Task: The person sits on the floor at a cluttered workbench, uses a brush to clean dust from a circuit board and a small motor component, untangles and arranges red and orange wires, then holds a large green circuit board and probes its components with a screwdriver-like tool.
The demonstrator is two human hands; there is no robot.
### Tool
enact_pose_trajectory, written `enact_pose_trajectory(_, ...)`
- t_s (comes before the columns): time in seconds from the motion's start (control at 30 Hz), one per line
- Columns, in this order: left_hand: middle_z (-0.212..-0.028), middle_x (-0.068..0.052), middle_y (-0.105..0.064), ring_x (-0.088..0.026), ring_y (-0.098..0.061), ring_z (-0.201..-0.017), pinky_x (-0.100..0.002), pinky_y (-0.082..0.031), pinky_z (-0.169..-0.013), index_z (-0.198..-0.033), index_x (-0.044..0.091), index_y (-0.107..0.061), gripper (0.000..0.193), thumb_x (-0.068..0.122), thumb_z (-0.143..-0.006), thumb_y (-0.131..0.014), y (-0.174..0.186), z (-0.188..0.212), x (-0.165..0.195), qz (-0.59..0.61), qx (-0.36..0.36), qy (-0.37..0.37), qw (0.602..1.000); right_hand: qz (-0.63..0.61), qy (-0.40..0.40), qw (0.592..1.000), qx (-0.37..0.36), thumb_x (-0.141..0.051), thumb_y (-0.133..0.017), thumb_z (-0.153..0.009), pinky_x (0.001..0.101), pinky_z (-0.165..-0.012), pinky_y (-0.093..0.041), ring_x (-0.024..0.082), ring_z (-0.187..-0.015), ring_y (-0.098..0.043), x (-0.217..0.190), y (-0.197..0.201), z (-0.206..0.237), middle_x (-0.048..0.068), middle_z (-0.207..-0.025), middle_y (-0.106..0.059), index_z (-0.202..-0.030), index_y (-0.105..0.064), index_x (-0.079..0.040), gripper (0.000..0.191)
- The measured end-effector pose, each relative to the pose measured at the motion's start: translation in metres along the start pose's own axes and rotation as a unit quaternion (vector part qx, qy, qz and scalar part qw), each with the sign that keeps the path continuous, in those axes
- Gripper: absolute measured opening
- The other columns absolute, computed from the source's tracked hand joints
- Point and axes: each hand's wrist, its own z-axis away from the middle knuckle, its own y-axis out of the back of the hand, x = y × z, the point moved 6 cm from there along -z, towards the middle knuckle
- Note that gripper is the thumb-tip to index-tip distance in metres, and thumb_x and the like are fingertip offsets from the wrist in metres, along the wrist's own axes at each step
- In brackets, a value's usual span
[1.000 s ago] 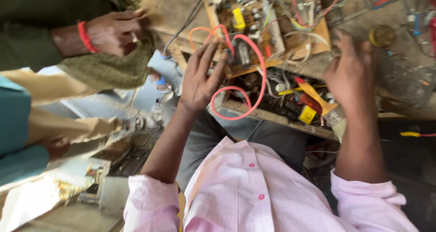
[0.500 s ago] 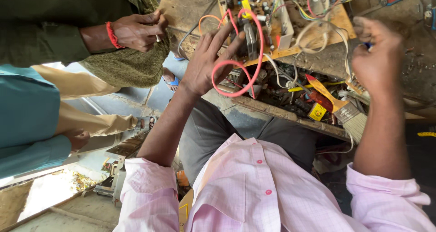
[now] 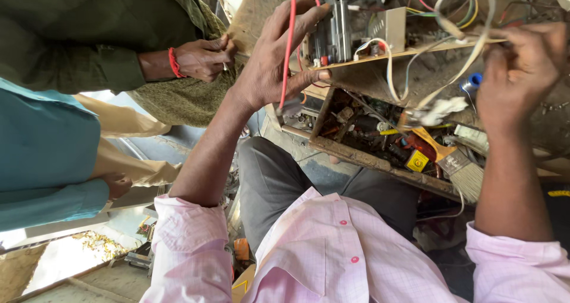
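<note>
the board (image 3: 380, 48), a flat wooden shelf full of wires and small electric parts, looked bigger and closer than a moment before, and the red wire (image 3: 289, 48) that had curled in a big loop now ran almost straight down past the board's left end. so the work had moved in tight on the board itself. the left hand (image 3: 267, 65) was at the board's left end, fingers spread wide, touching the red wire and the metal parts. the right hand (image 3: 519, 77) was at the board's right end, fingers pinched on something small; i cannot tell what. under the board sat a messy wooden box (image 3: 380, 160) with a paint brush (image 3: 460, 169). left of the board, another person's hand (image 3: 202, 58) with a red wristband held green cloth.
</note>
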Motion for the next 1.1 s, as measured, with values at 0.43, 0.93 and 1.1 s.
enact_pose_trajectory(0.43,-0.150,-0.016,-0.050,-0.031,-0.053,-0.146,-0.048,-0.041,-0.126,-0.160,0.009,-0.048,0.087,0.055,-0.095,-0.083,-0.001,-0.017,-0.023,0.171,0.034,0.064,0.983,-0.111,-0.042,0.991,0.065,0.028,-0.054,-0.103,0.0268,-0.087,-0.060,0.022,-0.106,-0.073,-0.005,0.004,-0.004,0.020,-0.125,-0.063,-0.135,-0.048,0.008,0.038)
enact_pose_trajectory(0.93,-0.136,-0.021,-0.065,-0.030,-0.062,-0.133,-0.045,-0.048,-0.118,-0.145,0.001,-0.054,0.065,0.047,-0.105,-0.077,0.012,-0.039,-0.040,0.206,0.085,0.074,0.972,-0.168,-0.078,0.982,0.029,0.019,-0.058,-0.116,0.0234,-0.077,-0.055,0.013,-0.088,-0.065,0.019,-0.035,0.008,0.012,-0.105,-0.066,-0.124,-0.054,0.007,0.015)
enact_pose_trajectory(1.1,-0.117,-0.016,-0.073,-0.022,-0.069,-0.112,-0.038,-0.057,-0.101,-0.135,0.000,-0.064,0.046,0.039,-0.110,-0.066,0.012,-0.040,-0.042,0.256,0.103,0.158,0.948,-0.189,-0.102,0.977,0.019,0.014,-0.062,-0.117,0.0233,-0.074,-0.053,0.015,-0.089,-0.068,0.006,-0.030,0.003,0.015,-0.108,-0.070,-0.131,-0.060,0.007,0.016)
